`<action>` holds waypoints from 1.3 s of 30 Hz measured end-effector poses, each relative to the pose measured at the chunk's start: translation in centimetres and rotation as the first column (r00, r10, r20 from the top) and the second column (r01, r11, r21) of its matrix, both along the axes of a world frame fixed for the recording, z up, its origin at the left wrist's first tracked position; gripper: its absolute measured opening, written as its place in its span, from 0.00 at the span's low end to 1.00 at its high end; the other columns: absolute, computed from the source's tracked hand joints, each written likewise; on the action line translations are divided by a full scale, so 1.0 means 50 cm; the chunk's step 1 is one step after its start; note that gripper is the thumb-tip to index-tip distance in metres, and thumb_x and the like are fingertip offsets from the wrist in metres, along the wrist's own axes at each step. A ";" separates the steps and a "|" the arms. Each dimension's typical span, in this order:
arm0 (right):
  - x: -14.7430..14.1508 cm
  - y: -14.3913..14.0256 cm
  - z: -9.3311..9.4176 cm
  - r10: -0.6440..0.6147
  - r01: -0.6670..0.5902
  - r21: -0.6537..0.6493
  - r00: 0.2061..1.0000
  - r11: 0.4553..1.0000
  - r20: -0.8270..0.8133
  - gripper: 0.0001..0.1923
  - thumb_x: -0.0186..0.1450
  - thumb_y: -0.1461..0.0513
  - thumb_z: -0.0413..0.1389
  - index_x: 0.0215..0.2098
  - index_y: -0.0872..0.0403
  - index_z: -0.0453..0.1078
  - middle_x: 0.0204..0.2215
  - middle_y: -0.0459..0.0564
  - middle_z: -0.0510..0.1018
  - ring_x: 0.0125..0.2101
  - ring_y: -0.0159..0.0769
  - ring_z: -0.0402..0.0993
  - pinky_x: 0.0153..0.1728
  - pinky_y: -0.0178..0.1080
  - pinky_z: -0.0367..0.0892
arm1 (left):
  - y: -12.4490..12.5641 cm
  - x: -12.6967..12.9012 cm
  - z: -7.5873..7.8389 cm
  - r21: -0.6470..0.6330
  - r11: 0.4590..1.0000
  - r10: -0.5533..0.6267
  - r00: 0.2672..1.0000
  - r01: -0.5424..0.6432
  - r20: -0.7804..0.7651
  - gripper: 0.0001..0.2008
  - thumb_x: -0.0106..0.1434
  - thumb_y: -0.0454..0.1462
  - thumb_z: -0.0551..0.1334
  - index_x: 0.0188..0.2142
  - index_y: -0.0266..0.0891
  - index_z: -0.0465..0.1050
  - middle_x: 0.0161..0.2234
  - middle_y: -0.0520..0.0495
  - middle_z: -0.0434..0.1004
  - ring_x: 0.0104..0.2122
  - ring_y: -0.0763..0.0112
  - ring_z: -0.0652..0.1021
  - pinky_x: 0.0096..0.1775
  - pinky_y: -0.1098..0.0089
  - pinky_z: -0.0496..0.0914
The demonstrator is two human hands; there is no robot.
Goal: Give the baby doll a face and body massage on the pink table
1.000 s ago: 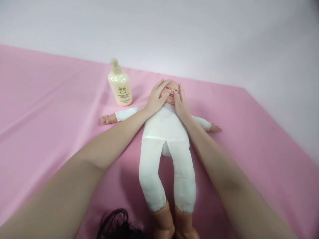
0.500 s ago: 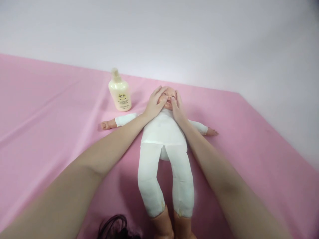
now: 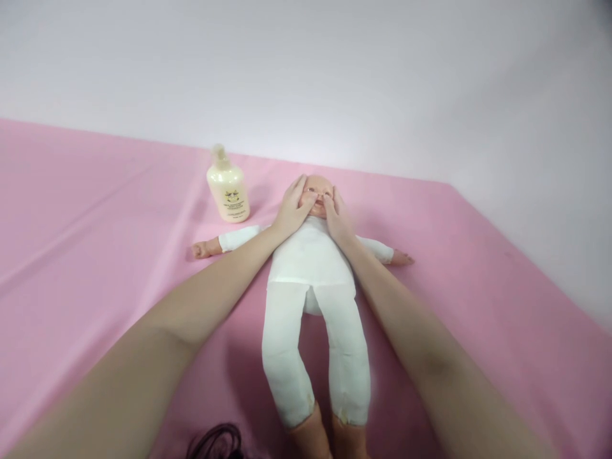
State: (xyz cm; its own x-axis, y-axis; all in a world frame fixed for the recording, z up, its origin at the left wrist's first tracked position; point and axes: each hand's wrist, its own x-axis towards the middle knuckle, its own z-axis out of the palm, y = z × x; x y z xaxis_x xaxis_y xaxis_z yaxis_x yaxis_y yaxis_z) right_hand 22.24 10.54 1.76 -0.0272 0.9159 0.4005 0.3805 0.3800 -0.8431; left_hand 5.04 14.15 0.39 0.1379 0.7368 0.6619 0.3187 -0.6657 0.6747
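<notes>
A baby doll point(image 3: 310, 255) in white cloth lies on its back, head at the far end and arms spread. My left hand point(image 3: 291, 207) cups the left side of the doll's head, its thumb on the cheek beside the nose. On the opposite side my right hand point(image 3: 339, 217) is placed in the same way, thumb by the nose and fingers along the head. The eyes and forehead show between my hands, while the sides of the head are covered. A cream-coloured pump bottle point(image 3: 228, 191) stands upright beyond the doll's left-lying arm, apart from my hands.
A pink cloth point(image 3: 119, 210) with soft creases covers the surface under the doll. Its far edge meets a pale white background point(image 3: 306, 76). Dark strands of hair point(image 3: 217, 440) show at the bottom edge.
The scene sits slightly lower in the picture. My left fingers have slid off the forehead toward the side of the head, so more forehead shows. Both thumbs remain beside the nose.
</notes>
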 end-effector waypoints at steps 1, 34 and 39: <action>-0.001 -0.002 0.002 -0.026 0.025 -0.014 1.000 1.000 -0.014 0.51 0.69 0.32 0.43 0.78 0.55 0.44 0.77 0.55 0.50 0.76 0.48 0.46 0.76 0.55 0.41 | -0.001 0.000 0.001 0.002 1.000 0.000 1.000 0.000 0.001 0.36 0.71 0.59 0.55 0.72 0.45 0.57 0.73 0.37 0.59 0.72 0.54 0.62 0.73 0.49 0.54; -0.012 -0.034 0.032 0.010 -0.011 0.051 1.000 0.999 0.008 0.47 0.72 0.35 0.42 0.77 0.54 0.49 0.76 0.50 0.53 0.76 0.39 0.49 0.76 0.45 0.42 | -0.036 -0.002 0.031 -0.001 1.000 -0.026 1.000 0.026 -0.003 0.30 0.73 0.54 0.55 0.68 0.43 0.65 0.72 0.38 0.61 0.72 0.55 0.62 0.73 0.51 0.54; -0.014 -0.039 0.034 -0.028 0.027 -0.029 0.999 0.999 -0.019 0.51 0.70 0.34 0.44 0.78 0.55 0.44 0.77 0.51 0.50 0.76 0.42 0.45 0.77 0.48 0.41 | -0.032 -0.003 0.028 -0.025 0.999 -0.028 1.000 0.028 0.000 0.31 0.73 0.54 0.56 0.69 0.43 0.63 0.72 0.38 0.59 0.72 0.55 0.62 0.74 0.50 0.53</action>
State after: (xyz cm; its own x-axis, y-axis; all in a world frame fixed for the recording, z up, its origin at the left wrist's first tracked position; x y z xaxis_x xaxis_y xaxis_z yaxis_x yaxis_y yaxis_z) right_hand 21.53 8.61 3.48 0.0059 0.9274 0.3741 0.3737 0.3449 -0.8610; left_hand 4.91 12.54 1.78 0.1592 0.7486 0.6437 0.3001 -0.6578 0.6908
